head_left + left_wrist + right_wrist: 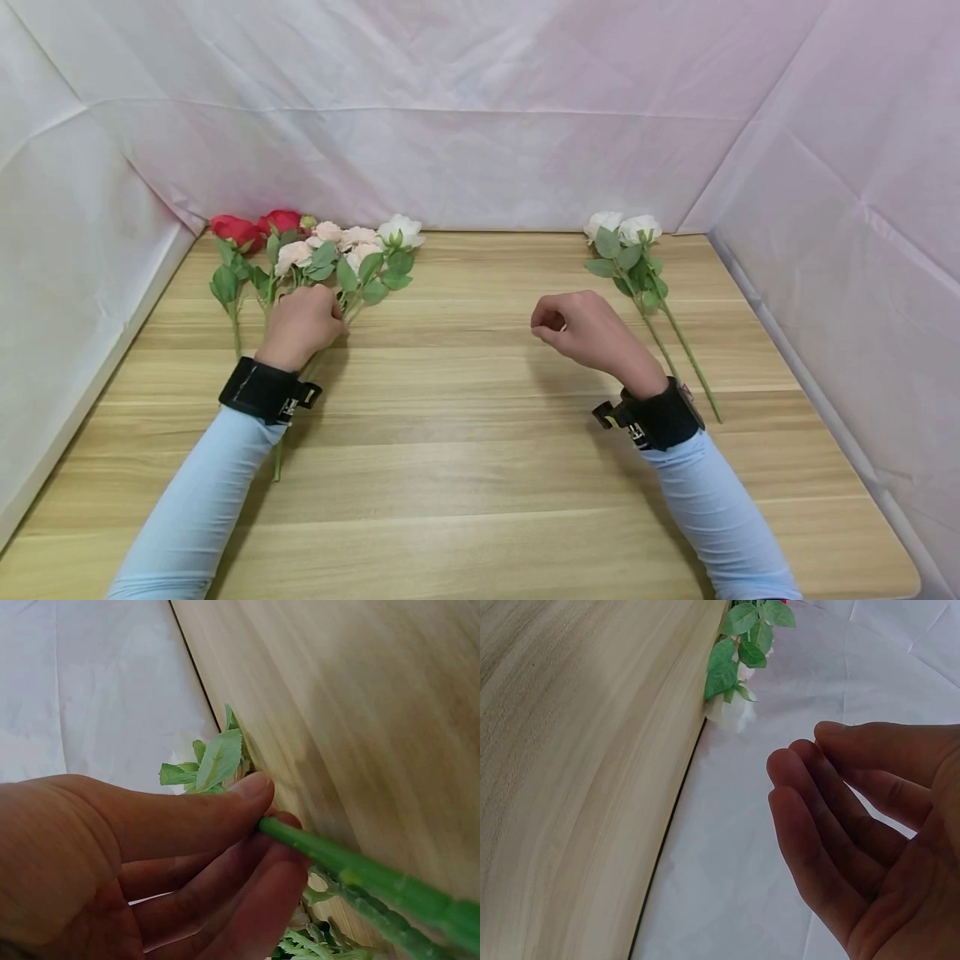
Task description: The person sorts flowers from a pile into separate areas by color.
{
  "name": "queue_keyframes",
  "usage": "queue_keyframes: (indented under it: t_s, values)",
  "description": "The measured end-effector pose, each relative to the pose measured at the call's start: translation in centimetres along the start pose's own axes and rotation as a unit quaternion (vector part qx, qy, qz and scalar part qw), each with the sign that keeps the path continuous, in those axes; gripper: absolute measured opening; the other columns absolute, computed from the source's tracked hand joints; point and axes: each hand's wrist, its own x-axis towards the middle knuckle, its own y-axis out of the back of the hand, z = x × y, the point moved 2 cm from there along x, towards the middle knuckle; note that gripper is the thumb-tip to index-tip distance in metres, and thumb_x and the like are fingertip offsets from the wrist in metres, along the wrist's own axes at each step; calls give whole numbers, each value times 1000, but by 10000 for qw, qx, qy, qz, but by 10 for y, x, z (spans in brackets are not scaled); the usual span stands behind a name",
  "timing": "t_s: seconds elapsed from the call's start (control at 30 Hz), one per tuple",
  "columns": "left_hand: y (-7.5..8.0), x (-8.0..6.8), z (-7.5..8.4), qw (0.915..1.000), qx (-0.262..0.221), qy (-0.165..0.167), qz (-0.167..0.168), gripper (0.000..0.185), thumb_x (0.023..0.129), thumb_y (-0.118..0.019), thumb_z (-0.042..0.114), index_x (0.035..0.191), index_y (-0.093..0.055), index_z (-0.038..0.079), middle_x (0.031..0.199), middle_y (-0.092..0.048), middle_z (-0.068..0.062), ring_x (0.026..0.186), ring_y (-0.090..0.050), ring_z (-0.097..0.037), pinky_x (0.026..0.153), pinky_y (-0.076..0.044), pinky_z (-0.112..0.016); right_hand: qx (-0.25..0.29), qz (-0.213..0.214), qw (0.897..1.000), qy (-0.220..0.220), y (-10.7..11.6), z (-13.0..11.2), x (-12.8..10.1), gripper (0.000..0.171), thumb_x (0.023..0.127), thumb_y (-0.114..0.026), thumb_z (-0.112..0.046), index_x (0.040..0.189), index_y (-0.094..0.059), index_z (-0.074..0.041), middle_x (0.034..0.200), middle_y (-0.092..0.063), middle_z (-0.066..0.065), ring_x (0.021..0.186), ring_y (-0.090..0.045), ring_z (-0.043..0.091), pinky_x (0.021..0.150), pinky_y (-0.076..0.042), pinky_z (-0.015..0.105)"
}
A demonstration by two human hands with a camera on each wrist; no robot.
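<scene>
My left hand (302, 323) is over the flower stems on the left side of the table. In the left wrist view, its thumb and fingertips pinch a green stem (360, 874), which seems to belong to the white rose (401, 231). Beside that rose lie pale pink flowers (295, 255) and two red roses (238, 231); the hand hides part of their stems. My right hand (588, 329) hovers above the table right of the middle, fingers loosely curled and holding nothing. Just beyond it, two white roses (640, 228) lie with crossing stems.
The wooden table (450, 400) reaches back to a pale cloth wall (480, 167). More cloth hangs along the left and right sides. Each wrist wears a black strap (258, 390) with a small camera.
</scene>
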Motion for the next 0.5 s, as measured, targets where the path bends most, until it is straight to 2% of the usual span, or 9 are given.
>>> queue_keyframes:
  t_s: [0.07, 0.2, 0.33, 0.43, 0.5]
  values:
    - [0, 0, 0, 10000, -19, -35, 69, 15, 81, -78, 13, 66, -76, 11, 72, -70, -9, 70, -64, -29, 55, -45, -40, 11, -8, 10000, 15, -1, 0, 0, 5, 97, -73, -15, 94, -76, -14, 83, -74, -3, 75, -67, 10, 71, -54, 34]
    - [2, 1, 1, 9998, -163, -19, 116, 19, 78, -74, 10, 60, -70, 11, 63, -60, -5, 65, -56, -26, 51, -38, -35, 38, -42, 10000, 3, -2, 2, 0, 6, 97, -72, -14, 93, -76, -15, 83, -74, -3, 75, -67, 10, 71, -54, 34]
    - [7, -1, 4, 9986, -308, -111, 404, 14, 75, -69, 6, 61, -72, 8, 65, -63, -7, 65, -58, -28, 49, -38, -35, 46, -66, 10000, -14, -3, 3, 0, 5, 97, -72, -14, 94, -76, -14, 83, -74, -3, 76, -67, 10, 72, -54, 34]
    - [12, -3, 7, 9968, -302, -229, 699, 14, 79, -71, 5, 65, -75, 6, 66, -66, -9, 66, -62, -31, 52, -40, -37, 40, -69, 10000, -4, -4, 3, 1, 5, 97, -72, -14, 94, -76, -14, 83, -74, -3, 76, -67, 11, 72, -54, 34]
    - [15, -5, 8, 9956, -316, -284, 841, 20, 82, -72, 5, 63, -72, 5, 62, -61, -7, 64, -58, -30, 54, -38, -37, 41, -69, 10000, -4, -4, 3, 1, 5, 97, -72, -14, 94, -76, -15, 83, -74, -3, 75, -67, 11, 71, -54, 34]
